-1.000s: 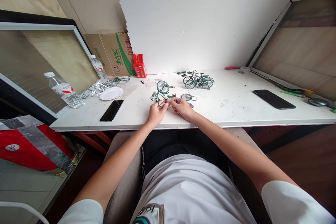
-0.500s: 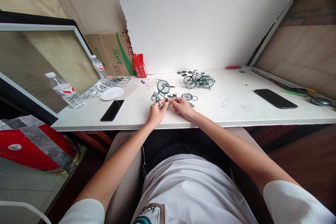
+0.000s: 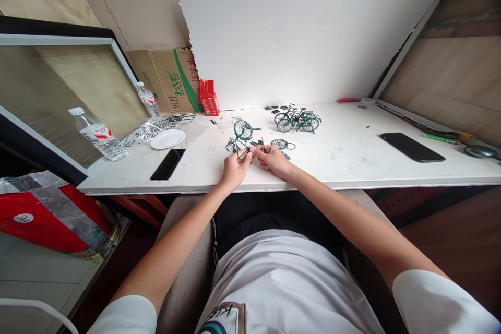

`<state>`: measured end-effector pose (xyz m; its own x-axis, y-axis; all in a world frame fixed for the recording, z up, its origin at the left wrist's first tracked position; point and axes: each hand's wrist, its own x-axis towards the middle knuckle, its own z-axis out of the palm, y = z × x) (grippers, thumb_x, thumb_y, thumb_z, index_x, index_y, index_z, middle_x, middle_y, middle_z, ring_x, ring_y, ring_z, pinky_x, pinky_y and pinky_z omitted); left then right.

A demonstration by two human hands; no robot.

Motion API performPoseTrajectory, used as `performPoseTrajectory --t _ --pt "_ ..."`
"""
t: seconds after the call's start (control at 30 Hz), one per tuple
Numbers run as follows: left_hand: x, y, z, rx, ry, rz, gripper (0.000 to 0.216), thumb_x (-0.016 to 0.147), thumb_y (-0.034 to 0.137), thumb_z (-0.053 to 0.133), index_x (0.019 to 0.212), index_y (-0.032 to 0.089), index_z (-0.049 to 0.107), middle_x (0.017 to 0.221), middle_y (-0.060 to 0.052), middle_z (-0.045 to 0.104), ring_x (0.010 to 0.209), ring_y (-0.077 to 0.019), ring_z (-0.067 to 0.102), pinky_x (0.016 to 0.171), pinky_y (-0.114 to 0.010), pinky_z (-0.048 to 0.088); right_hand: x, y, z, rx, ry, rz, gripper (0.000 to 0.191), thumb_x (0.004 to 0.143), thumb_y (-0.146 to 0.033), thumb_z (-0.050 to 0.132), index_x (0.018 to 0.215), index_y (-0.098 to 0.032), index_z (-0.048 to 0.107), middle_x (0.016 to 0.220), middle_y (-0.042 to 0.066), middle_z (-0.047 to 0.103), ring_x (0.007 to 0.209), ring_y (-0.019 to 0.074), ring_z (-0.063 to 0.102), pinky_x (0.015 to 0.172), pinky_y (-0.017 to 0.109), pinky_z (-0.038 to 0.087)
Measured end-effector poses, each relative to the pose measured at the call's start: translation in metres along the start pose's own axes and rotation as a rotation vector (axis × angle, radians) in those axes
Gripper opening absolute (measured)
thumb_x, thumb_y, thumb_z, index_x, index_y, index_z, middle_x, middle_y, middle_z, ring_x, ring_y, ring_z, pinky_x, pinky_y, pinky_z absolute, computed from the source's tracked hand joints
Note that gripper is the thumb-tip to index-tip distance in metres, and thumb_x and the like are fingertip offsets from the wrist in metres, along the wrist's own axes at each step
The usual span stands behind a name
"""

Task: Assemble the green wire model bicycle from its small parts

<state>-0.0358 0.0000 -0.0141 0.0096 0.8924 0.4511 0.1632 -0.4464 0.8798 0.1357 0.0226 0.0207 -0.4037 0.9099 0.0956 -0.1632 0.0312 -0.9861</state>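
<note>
A partly built green model bicycle lies on the white table just ahead of me, one wheel up. My left hand is closed on its frame from the left. My right hand pinches the same frame from the right, fingertips meeting those of the left. A loose green wheel lies just beyond my right hand. A finished green model bicycle stands upright farther back.
A black phone and a white plate lie to the left, near water bottles and plastic part frames. Another black phone lies to the right. A red carton and cardboard box stand at the back.
</note>
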Motion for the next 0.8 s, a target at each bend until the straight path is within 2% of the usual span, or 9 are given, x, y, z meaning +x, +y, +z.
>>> performPoseTrajectory --t 0.17,0.37,0.5,0.8 --pt "-0.001 0.004 0.0 -0.007 -0.02 0.001 0.042 0.1 0.045 0.067 0.128 0.014 0.077 0.118 -0.015 0.081 0.095 -0.0265 0.08 0.085 -0.039 0.068 0.001 0.001 -0.004 0.033 -0.013 0.021 0.053 0.071 -0.06 0.093 0.084 -0.016 0.066 0.065 -0.004 0.053 0.051 0.0054 0.028 0.048 0.026 0.017" --pt "-0.002 0.007 0.0 -0.039 -0.028 -0.014 0.044 0.099 0.048 0.068 0.126 0.014 0.076 0.12 -0.016 0.08 0.103 -0.0288 0.08 0.085 -0.038 0.069 0.003 0.001 -0.009 0.051 -0.032 0.04 0.052 0.067 -0.057 0.095 0.085 -0.016 0.068 0.062 -0.006 0.048 0.052 0.0054 0.025 0.049 0.026 0.016" --pt "-0.002 0.008 0.0 -0.037 -0.029 -0.017 0.046 0.099 0.05 0.068 0.125 0.014 0.076 0.122 -0.016 0.08 0.104 -0.0288 0.08 0.085 -0.037 0.068 0.004 0.001 -0.011 0.054 -0.045 0.049 0.052 0.065 -0.055 0.096 0.089 -0.015 0.07 0.063 -0.005 0.05 0.053 0.0051 0.025 0.049 0.027 0.014" --pt "-0.003 0.011 -0.002 0.018 -0.036 0.0 0.045 0.101 0.049 0.066 0.128 0.015 0.075 0.118 -0.015 0.081 0.093 -0.0264 0.081 0.085 -0.036 0.066 0.004 0.002 -0.012 0.078 -0.043 0.041 0.05 0.066 -0.051 0.096 0.091 -0.014 0.074 0.065 -0.003 0.056 0.053 0.0054 0.027 0.049 0.027 0.016"
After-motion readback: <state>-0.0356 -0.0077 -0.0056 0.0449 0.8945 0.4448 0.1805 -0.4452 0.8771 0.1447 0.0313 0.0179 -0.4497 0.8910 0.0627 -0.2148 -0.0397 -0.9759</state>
